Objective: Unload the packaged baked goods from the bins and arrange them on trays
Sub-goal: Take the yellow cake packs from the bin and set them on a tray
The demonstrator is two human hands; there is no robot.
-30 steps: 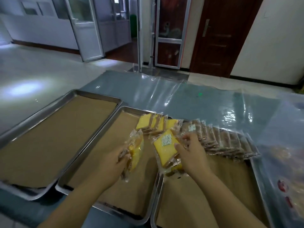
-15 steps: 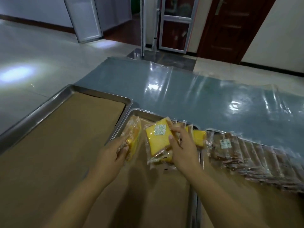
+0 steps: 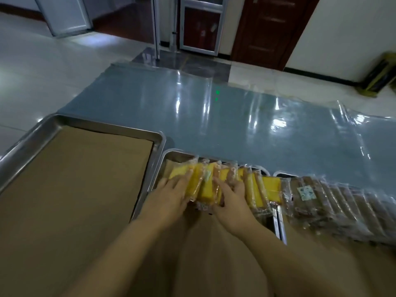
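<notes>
Head view, single frame. I am reading both hands as working at the far end of the middle tray [image 3: 171,152], on the row of yellow cake packets [image 3: 271,186].

Left hand [image 3: 171,195]: the fingers are lying straight and flat against the leftmost packet, pressing it, with nothing curled round it.

Right hand [image 3: 232,198]: the fingers are spreading over the packet tops mid-row. The thumb is hidden, so I cannot tell whether it is pinching a packet or only touching.

Relation that matters: two tilted packets [image 3: 205,187] are standing on edge directly between the hands, touching both. Each packet's long axis is running away from the wrists, toward the tray's far rim. The row itself is running crosswise, from the left fingertips out past the right hand. Most of the row is lying to the right of the right hand, so that hand is nearer it. The left hand is sitting at the row's leftmost packet.

Judgement: I am taking this as the squaring-up step, with the hands closing toward each other to tuck these packets into line.

Further right of the right hand, brown packets [image 3: 304,191] are overlapping in the right tray [image 3: 280,174]. Left of the left hand, the left tray [image 3: 85,123] is showing its brown paper liner [image 3: 75,179]. No bin is showing.
</notes>
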